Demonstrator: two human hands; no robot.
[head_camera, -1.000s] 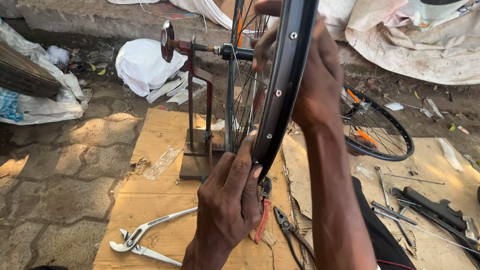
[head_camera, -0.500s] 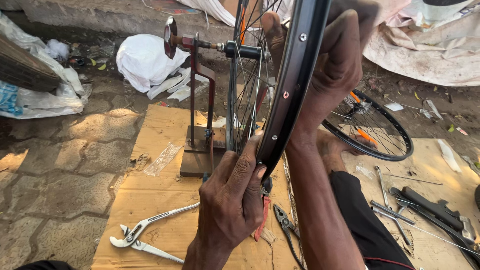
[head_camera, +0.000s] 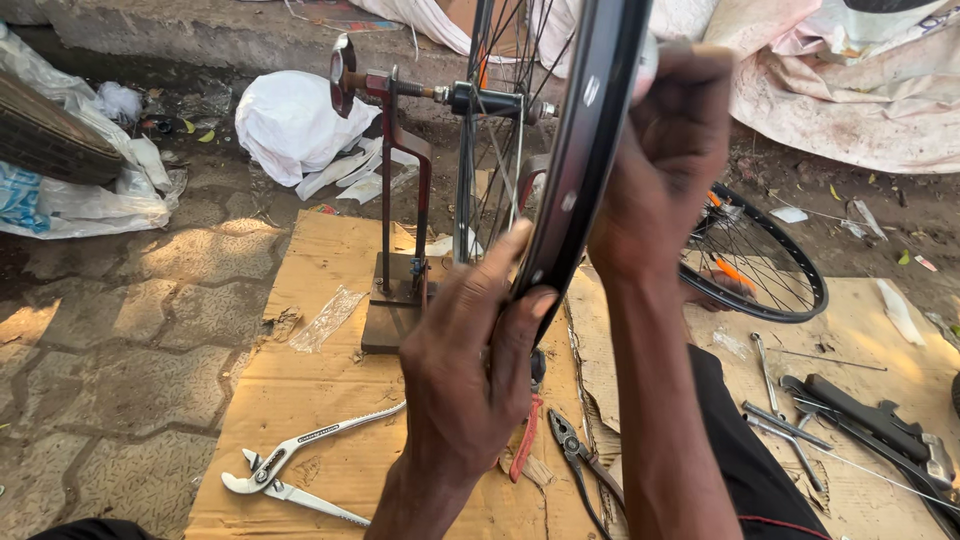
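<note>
Since the earlier frame, the right hand (head_camera: 665, 170) has slid a little down the rim, and the camera has shifted slightly; the left hand's grip is unchanged.

Head view: a black bicycle wheel rim (head_camera: 590, 150) is held on a rust-red truing stand (head_camera: 400, 230), the axle clamped at the top. The left hand (head_camera: 470, 370) is closed around the lower rim, thumb pressed on the inner face. The right hand is wrapped over the upper rim, fingers curled shut. The step is judged as checking or pressing the rim true; the next move probably calls for turning the wheel or a spoke adjustment.

A second spoked wheel (head_camera: 755, 265) lies on flattened brown cardboard (head_camera: 300, 400), with silver slip-joint pliers (head_camera: 290, 465), dark pliers (head_camera: 575, 450) and spanners (head_camera: 780, 410). A bulging white plastic bag (head_camera: 290, 120) sits behind the stand; a crumpled clear bag with a blue patch (head_camera: 60, 195) lies at far left. No labels can be made out.
</note>
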